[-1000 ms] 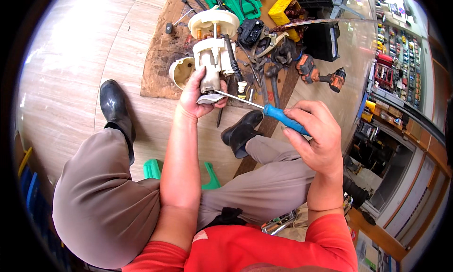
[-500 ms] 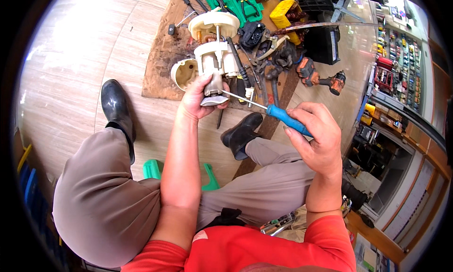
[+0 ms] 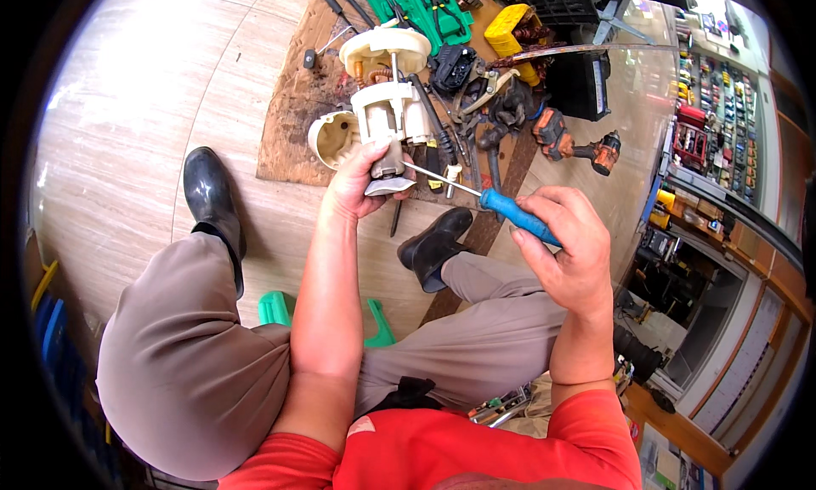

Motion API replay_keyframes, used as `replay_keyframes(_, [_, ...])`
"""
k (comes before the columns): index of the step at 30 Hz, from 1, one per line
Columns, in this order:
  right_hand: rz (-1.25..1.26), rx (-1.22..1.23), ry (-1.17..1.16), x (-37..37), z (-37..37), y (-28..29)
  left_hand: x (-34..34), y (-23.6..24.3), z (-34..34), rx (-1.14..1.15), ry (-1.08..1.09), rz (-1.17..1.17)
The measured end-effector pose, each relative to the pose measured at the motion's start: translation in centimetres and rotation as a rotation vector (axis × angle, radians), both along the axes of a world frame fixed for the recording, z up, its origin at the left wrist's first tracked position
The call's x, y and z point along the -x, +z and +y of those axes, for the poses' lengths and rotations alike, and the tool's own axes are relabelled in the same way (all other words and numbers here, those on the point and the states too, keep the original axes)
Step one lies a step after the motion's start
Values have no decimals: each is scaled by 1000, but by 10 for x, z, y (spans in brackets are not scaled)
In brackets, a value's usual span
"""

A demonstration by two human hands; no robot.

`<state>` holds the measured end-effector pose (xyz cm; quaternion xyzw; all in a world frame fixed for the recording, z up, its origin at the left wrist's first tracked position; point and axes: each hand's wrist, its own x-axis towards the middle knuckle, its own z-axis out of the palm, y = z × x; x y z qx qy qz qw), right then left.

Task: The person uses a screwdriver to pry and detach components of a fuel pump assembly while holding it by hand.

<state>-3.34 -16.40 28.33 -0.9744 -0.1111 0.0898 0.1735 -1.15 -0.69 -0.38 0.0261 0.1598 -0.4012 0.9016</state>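
Observation:
My left hand (image 3: 361,180) is closed around the lower metal end of a white plastic pump assembly (image 3: 380,103), near a grey flat piece (image 3: 390,186) at its bottom. A round white flange (image 3: 384,46) sits above on a metal rod. My right hand (image 3: 568,243) grips a screwdriver with a blue handle (image 3: 517,217); its thin shaft reaches the pump's lower end beside my left fingers. A white cup-shaped housing (image 3: 327,135) lies left of the assembly.
A stained board (image 3: 285,150) holds dark tools, a green tool case (image 3: 439,24) and a yellow container (image 3: 507,29). An orange-black drill (image 3: 578,146) lies right. A green stool (image 3: 378,320) is under me, between black boots. Stocked shelves (image 3: 718,107) stand far right.
The pump assembly and my left hand have shifted slightly down and right over the last second. My right hand has moved down a little, still holding the screwdriver at the pump's lower end.

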Motion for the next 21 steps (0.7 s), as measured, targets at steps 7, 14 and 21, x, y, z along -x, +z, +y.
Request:
replay_keyframes(7, [6,-19,7,1,-1,-2,-3,3,2,-8,22,-8])
replay_keyframes(14, [8,-19,-5,-2,-1,-1,-7,12,2,-193,16,-77])
replay_keyframes(21, [0,-23,3,-2,-1,-2,-7,8,2,-232,12,-120])
